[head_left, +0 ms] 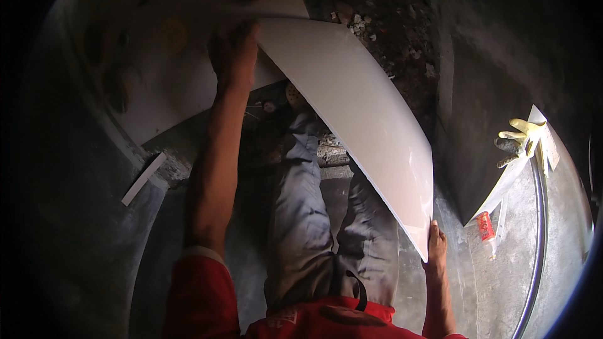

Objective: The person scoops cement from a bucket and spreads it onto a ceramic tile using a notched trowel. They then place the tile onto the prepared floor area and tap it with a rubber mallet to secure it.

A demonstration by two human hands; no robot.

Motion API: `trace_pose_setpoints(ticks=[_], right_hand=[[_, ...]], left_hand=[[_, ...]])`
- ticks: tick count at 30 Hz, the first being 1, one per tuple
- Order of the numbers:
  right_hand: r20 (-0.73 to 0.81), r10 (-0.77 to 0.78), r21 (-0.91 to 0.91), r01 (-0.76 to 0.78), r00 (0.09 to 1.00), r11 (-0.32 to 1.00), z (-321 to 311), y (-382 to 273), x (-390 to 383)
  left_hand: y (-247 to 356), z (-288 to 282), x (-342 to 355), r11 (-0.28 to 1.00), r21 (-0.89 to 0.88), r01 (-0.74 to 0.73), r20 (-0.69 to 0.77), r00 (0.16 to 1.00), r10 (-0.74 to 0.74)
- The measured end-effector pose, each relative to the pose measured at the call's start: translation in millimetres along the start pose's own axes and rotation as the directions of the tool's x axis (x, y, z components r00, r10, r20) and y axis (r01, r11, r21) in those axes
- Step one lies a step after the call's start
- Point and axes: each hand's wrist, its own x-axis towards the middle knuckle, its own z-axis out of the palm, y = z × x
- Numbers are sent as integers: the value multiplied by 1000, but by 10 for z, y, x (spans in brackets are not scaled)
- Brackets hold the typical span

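Observation:
A large, glossy white tile (361, 107) hangs tilted in front of my legs, one long edge facing me. My left hand (235, 47) is closed at its far left corner, the fingers partly lost in shadow. At the near right corner my right hand (434, 245) grips the edge, with the thumb along the side and the fingers partly hidden. Beyond my left hand lies another wide pale slab (182, 100), dim and smudged, which the held tile partly overlaps in view.
Dark rubble (402, 31) fills the ground past the tile. A narrow white strip (143, 179) lies at left. On the right are a pale work glove (524, 138), a small bottle with a red label (485, 227) and a curved metal tube (540, 232) on grey concrete.

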Motion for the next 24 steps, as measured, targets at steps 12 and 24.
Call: trace_pose_setpoints(ticks=[12, 24], right_hand=[[95, 83, 75, -90, 992, 993, 56, -125, 235], [80, 231, 241, -244, 970, 939, 227, -784, -219]], left_hand=[[-50, 270, 405, 979, 48, -198, -6, 980, 198], [357, 350, 877, 990, 97, -102, 80, 992, 95]])
